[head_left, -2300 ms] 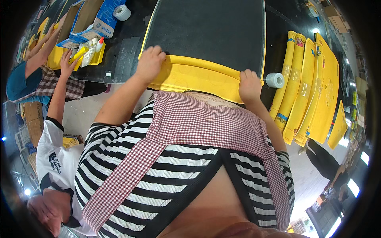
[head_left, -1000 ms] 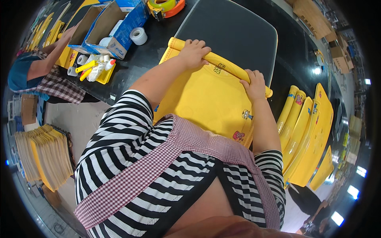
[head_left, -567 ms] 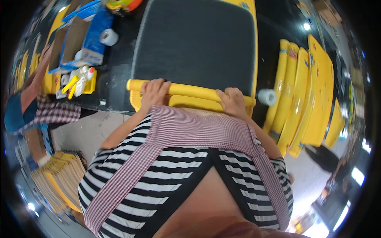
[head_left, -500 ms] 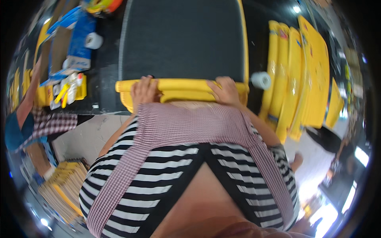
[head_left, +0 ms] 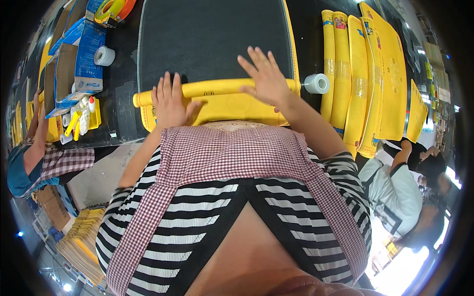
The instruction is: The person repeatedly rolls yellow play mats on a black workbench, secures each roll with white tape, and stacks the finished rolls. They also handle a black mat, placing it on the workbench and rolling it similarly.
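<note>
A mat lies before me with its black backing (head_left: pixel 215 39) up. Its near end is turned over into a yellow roll (head_left: pixel 217 88), with a flat yellow part between the roll and my apron. My left hand (head_left: pixel 171 102) rests on the left part of the roll, fingers stretched out and pointing away from me. My right hand (head_left: pixel 266 79) lies over the right part of the roll, fingers spread and reaching past it above the black backing. A roll of clear tape (head_left: pixel 317 84) stands just beyond the roll's right end.
Several yellow rolled mats (head_left: pixel 340 74) lie at the right beside flat yellow mats (head_left: pixel 393 79). At the left are a blue carton (head_left: pixel 90 59), another clear tape roll (head_left: pixel 104 56), a tape dispenser (head_left: pixel 111 11) and a yellow tray (head_left: pixel 96 114) of small items. Other people work at both sides.
Both hands have changed from curled over the rolled edge to outstretched fingers. My right hand has moved farther forward, and the roll now sits a little farther from me.
</note>
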Available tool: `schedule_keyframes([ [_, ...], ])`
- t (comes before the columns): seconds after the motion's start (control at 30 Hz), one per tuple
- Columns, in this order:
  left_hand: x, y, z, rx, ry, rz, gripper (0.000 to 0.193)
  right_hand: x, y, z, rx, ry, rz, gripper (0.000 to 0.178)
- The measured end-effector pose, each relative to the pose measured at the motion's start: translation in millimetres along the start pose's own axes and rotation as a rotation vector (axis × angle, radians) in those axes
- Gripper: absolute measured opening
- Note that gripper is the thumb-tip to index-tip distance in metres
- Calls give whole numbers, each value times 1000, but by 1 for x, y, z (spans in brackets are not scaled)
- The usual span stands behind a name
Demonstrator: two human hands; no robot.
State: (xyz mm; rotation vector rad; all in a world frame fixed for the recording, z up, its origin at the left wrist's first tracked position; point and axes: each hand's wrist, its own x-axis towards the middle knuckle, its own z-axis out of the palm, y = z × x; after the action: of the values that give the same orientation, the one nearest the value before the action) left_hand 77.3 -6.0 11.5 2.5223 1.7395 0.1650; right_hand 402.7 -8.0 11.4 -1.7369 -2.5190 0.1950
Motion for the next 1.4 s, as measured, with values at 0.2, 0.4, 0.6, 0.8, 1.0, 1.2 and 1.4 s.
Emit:
schedule_keyframes([
  [0.2, 147, -25, 1, 80, 57, -44, 82, 62, 2, -31, 17, 229, 111, 25],
  [0.4, 207, -4, -8, -113, 145, 210, 28, 69, 8, 19, 7, 195, 68, 83],
  [0.6, 190, 8, 33, -56, 538, 310, 48, 166, 55, -26, 12, 35, 61, 93],
  [0.8, 259, 1, -10, -68, -103, 244, 53, 174, 74, -25, -77, 149, 67, 66],
  [1.0, 215, 7, -4, -102, -143, 286, 50, 127, 55, -27, 2, 80, 21, 53],
  [1.2, 33, 23, -8, -175, -143, 390, 56, -29, -29, -5, 138, -27, -40, 70],
  [1.4, 8, -62, -30, -125, -73, 2, 58, -77, -6, -5, 104, 149, 156, 71],
])
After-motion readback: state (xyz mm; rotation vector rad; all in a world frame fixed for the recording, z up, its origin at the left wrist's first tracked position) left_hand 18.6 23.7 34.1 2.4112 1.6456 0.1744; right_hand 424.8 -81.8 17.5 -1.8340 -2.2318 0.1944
